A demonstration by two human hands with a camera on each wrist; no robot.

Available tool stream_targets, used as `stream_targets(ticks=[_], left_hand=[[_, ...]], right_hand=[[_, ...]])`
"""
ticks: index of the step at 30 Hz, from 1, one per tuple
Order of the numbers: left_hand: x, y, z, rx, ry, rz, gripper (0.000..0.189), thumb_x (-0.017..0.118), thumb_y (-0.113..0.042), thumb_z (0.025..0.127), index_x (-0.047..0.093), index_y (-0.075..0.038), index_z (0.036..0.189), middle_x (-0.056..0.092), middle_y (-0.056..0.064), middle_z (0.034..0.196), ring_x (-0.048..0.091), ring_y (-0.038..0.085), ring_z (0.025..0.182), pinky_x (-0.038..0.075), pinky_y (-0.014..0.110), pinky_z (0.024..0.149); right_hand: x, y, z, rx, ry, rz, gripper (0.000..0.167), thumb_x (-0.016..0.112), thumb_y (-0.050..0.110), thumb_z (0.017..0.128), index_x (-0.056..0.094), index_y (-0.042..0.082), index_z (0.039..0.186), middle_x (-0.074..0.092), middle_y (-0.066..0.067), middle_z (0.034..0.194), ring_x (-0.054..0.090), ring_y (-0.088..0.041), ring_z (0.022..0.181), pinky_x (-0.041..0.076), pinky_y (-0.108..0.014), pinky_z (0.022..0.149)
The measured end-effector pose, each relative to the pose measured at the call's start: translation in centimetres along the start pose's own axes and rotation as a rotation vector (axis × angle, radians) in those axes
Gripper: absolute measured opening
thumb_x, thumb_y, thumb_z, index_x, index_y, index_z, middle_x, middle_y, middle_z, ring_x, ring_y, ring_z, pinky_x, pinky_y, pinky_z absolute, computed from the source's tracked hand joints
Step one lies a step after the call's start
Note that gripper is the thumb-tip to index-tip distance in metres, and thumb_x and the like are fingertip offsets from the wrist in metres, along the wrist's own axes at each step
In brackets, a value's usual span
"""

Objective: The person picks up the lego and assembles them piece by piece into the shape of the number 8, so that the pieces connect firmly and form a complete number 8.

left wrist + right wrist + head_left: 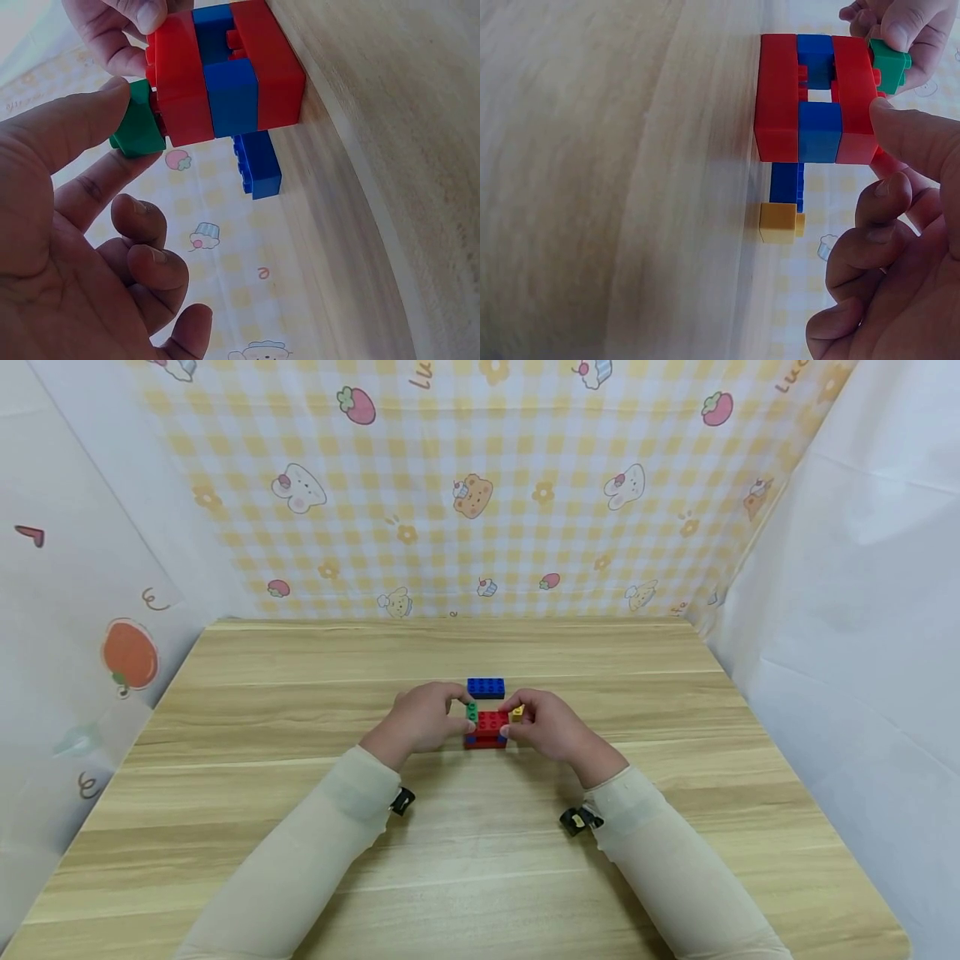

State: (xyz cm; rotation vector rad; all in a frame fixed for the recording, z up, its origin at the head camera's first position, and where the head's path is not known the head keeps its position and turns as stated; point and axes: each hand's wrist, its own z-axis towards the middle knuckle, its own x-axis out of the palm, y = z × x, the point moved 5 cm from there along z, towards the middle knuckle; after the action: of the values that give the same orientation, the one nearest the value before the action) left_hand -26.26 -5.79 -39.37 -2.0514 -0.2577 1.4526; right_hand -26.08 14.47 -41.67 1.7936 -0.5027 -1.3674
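Note:
My left hand [427, 718] pinches a small green brick [140, 124] between thumb and index finger. The green brick lies over the left end of the upper red brick [492, 722]; in the left wrist view it looks slightly tilted, with red studs showing beneath it. With thumb and index finger, my right hand [553, 727] holds the upper red brick at its right end. Two blue bricks [819, 131] stand below it as supports, a gap between them. Under these lies the lower red brick [778, 97], resting on the table. The other fingers of both hands curl loosely.
Behind the stack, a long dark-blue brick [486, 687] lies on the wooden table [480, 860]. A yellow brick [778, 223] sits to the right, partly hidden by my right hand in the head view. A checked cloth [480, 552] hangs behind the table.

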Motion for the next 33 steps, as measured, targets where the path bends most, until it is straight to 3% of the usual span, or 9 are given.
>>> stream_targets(ticks=[5, 13, 33], left_hand=[[0.01, 0.09, -0.03, 0.008, -0.008, -0.023, 0.04, 0.075, -0.041, 0.098, 0.068, -0.024, 0.134, 0.061, 0.005, 0.096, 0.055, 0.025, 0.086, 0.033, 0.044, 0.085], [-0.05, 0.09, -0.19, 0.028, -0.042, -0.139, 0.029, 0.075, -0.036, 0.097, 0.068, -0.025, 0.123, 0.051, 0.005, 0.085, 0.044, 0.019, 0.064, 0.036, 0.031, 0.056], [0.27, 0.69, 0.21, 0.053, -0.029, -0.259, 0.022, 0.075, -0.029, 0.098, 0.067, -0.02, 0.117, 0.046, 0.003, 0.083, 0.043, 0.019, 0.065, 0.038, 0.032, 0.059]], right_hand=[[-0.03, -0.07, 0.06, 0.002, -0.003, -0.005, 0.025, 0.077, 0.012, 0.097, 0.071, 0.01, 0.121, 0.052, -0.003, 0.071, 0.046, -0.016, 0.059, 0.039, -0.028, 0.054], [0.05, -0.01, -0.05, 0.012, 0.005, 0.013, 0.025, 0.077, 0.012, 0.097, 0.072, 0.01, 0.121, 0.05, -0.002, 0.069, 0.045, -0.016, 0.059, 0.038, -0.028, 0.055], [0.01, 0.07, -0.14, -0.004, -0.007, 0.002, 0.026, 0.078, 0.013, 0.097, 0.072, 0.01, 0.122, 0.052, -0.003, 0.07, 0.046, -0.016, 0.059, 0.039, -0.029, 0.054]])
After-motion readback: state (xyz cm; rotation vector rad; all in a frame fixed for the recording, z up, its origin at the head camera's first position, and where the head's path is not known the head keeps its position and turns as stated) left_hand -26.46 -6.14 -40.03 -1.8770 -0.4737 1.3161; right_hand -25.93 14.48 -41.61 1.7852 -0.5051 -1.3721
